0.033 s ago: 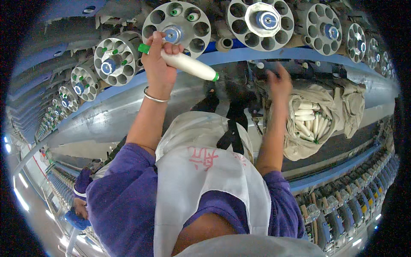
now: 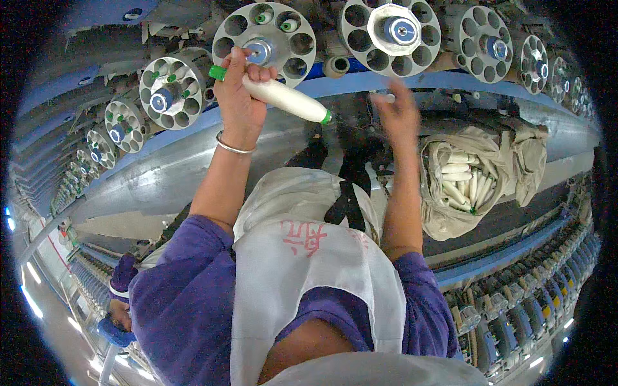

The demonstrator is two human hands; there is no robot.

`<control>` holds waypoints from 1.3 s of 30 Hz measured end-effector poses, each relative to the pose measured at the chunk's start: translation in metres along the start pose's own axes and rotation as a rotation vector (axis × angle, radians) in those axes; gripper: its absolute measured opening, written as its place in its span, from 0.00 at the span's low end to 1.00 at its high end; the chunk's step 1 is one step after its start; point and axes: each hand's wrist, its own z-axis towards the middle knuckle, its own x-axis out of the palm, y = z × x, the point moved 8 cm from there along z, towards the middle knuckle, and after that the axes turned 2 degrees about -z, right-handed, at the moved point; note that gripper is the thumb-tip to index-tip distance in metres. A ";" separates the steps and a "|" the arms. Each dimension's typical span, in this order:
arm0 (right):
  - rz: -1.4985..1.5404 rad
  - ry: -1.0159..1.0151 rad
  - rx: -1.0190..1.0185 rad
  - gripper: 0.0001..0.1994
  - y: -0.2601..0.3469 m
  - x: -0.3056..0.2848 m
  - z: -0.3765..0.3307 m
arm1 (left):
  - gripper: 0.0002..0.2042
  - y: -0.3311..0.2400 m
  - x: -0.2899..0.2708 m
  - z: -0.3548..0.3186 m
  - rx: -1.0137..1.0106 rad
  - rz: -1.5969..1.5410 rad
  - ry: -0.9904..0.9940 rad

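Observation:
My left hand (image 2: 241,96) is wrapped round a yarn bobbin (image 2: 290,103), wound with white yarn and green at both ends. It slants down to the right, just below a grey round magazine (image 2: 281,50) with holes and a blue hub. Two green-tipped bobbins sit in that magazine's upper holes. Off to the right of the bobbin, my right hand (image 2: 398,119) is raised with bent fingers, smeared by motion. A small white round piece (image 2: 384,98) shows at its fingers; whether they touch it I cannot make out.
More round magazines (image 2: 170,116) line the machine to both sides. A beige cloth sack (image 2: 444,222) holding several white bobbins (image 2: 475,186) lies right of my right forearm. Another machine row (image 2: 515,309) stands at lower right. A person in a blue cap (image 2: 116,331) is at lower left.
My right hand has moved left and slightly up, closer to the bobbin. My left hand and its bobbin have stayed nearly in place.

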 end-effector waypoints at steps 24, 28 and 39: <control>-0.438 -0.136 -0.542 0.12 0.032 0.054 0.002 | 0.07 0.002 -0.037 0.053 -0.167 -0.122 -0.108; 0.201 -0.244 -0.071 0.14 0.010 0.033 0.030 | 0.05 0.009 -0.010 0.047 0.126 0.146 0.041; 1.686 0.644 -0.190 0.12 0.136 0.095 0.003 | 0.17 0.050 -0.012 0.012 -0.232 0.422 0.480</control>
